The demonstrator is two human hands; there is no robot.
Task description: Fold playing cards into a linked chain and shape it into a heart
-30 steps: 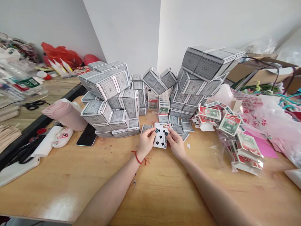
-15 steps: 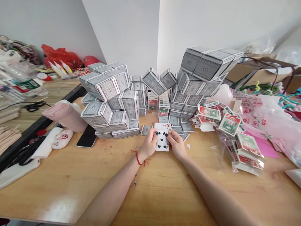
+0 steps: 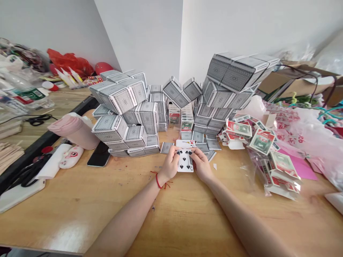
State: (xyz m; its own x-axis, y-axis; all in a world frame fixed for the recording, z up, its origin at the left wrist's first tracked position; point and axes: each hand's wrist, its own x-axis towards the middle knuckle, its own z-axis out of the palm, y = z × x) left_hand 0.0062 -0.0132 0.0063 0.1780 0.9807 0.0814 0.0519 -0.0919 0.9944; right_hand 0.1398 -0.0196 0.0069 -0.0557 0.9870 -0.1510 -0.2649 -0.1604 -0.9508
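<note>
A face-up playing card [image 3: 185, 162] with black spade pips lies between my two hands near the middle of the wooden table [image 3: 80, 210]. My left hand [image 3: 168, 166] pinches its left edge with closed fingers; a red string circles that wrist. My right hand [image 3: 200, 164] grips the right edge, fingers closed too. Another face-up card [image 3: 184, 143] shows just behind it. Several loose grey-backed cards [image 3: 203, 146] lie flat beyond my fingers.
Stacks of grey patterned card cubes rise at left [image 3: 125, 114] and right [image 3: 230, 82]. Red-and-green card boxes [image 3: 257, 141] and plastic bags [image 3: 302, 139] crowd the right. A pink roll [image 3: 73, 130], a black phone [image 3: 99, 155] and scissors [image 3: 26, 175] sit at left.
Both hands have drawn slightly closer together on the spade card, and the card has shifted a little right and toward me. Everything else stays put.
</note>
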